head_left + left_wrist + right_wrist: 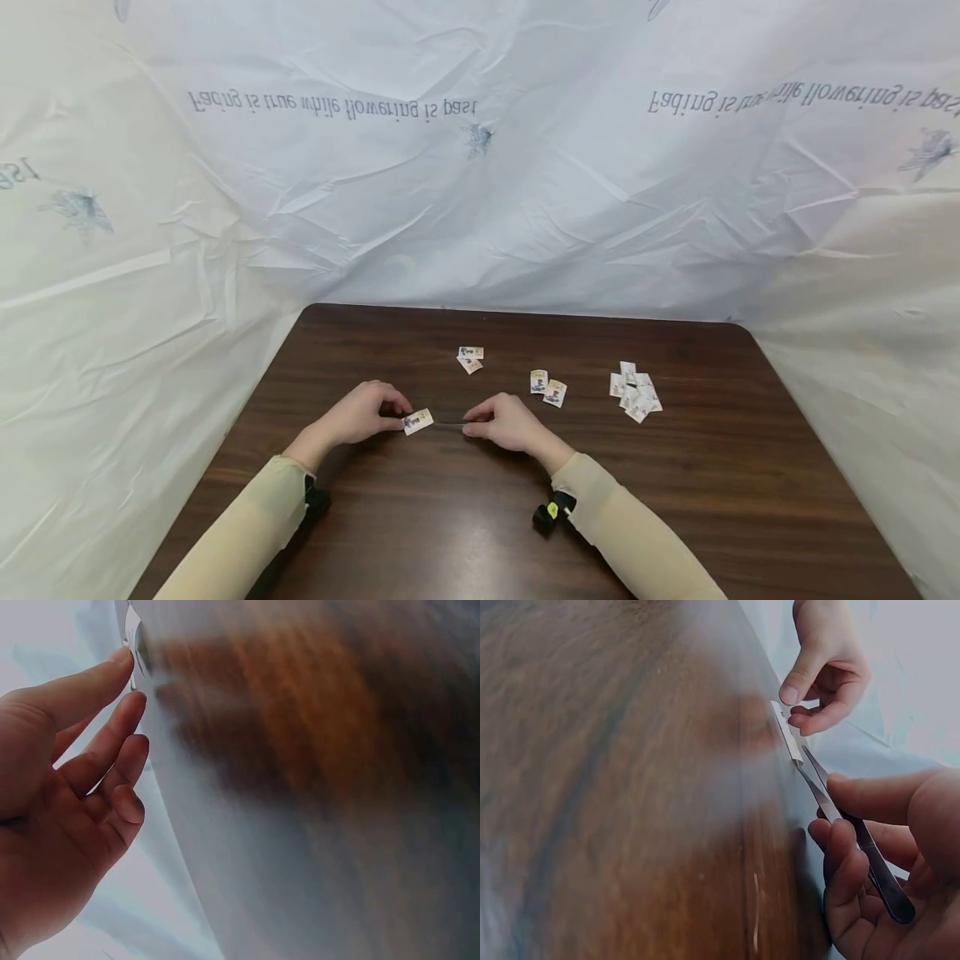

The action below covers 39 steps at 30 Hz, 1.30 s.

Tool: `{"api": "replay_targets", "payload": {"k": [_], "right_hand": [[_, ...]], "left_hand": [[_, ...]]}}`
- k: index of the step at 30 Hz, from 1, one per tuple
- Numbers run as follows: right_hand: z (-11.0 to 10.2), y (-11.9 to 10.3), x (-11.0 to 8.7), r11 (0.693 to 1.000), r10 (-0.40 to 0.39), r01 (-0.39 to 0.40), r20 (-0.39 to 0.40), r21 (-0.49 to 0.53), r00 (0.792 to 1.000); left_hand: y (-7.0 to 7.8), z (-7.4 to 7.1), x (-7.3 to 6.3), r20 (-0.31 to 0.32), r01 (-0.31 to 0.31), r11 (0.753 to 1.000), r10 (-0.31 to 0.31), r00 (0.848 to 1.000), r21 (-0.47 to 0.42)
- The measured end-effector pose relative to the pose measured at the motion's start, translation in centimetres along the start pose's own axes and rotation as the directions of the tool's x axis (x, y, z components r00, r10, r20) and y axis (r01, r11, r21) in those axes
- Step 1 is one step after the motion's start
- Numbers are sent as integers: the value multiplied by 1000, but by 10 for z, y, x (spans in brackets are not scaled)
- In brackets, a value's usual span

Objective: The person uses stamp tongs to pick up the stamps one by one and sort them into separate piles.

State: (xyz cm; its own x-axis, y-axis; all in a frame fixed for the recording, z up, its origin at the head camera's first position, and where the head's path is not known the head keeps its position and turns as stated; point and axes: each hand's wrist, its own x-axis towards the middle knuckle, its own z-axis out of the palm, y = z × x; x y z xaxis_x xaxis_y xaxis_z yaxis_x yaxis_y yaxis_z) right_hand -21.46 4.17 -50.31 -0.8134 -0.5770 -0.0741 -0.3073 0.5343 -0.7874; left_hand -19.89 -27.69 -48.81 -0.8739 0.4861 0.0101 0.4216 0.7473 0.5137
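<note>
My right hand (506,423) holds metal tweezers (877,862) between thumb and fingers. The tweezers' arms stand apart, and one tip meets the near end of a small white printed paper (417,422). At the paper's other end is my left hand (365,412); its thumb and a fingertip appear to pinch the edge. In the left wrist view the paper (135,641) shows edge-on beside the thumb, and the index finger is mostly hidden. From the right wrist, the paper (786,731) lies between the left hand and the tweezers.
Two overlapping printed papers (471,353) lie at the back middle of the dark wooden table (465,500). Another pair (555,393) is just beyond my right hand, and a loose cluster of several papers (636,392) lies farther right. A white sheet (480,208) hangs behind the table.
</note>
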Motion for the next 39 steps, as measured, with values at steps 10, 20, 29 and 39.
{"api": "replay_targets", "payload": {"k": [10,20,29,39], "right_hand": [[0,-4,2,1000,5,-4,-26,9,1000],[5,-7,6,1000,6,-6,-14,3,1000],[11,-13,7,995,45,-46,13,92,999],[26,-19,1,988,83,-68,-105,142,991]], "left_hand": [[6,-1,6,20,-9,1000,9,1000,4],[7,3,7,33,13,1000,-13,999,10],[7,5,7,37,60,998,-60,998,-13],[11,9,9,8,116,993,-116,993,-12]]}}
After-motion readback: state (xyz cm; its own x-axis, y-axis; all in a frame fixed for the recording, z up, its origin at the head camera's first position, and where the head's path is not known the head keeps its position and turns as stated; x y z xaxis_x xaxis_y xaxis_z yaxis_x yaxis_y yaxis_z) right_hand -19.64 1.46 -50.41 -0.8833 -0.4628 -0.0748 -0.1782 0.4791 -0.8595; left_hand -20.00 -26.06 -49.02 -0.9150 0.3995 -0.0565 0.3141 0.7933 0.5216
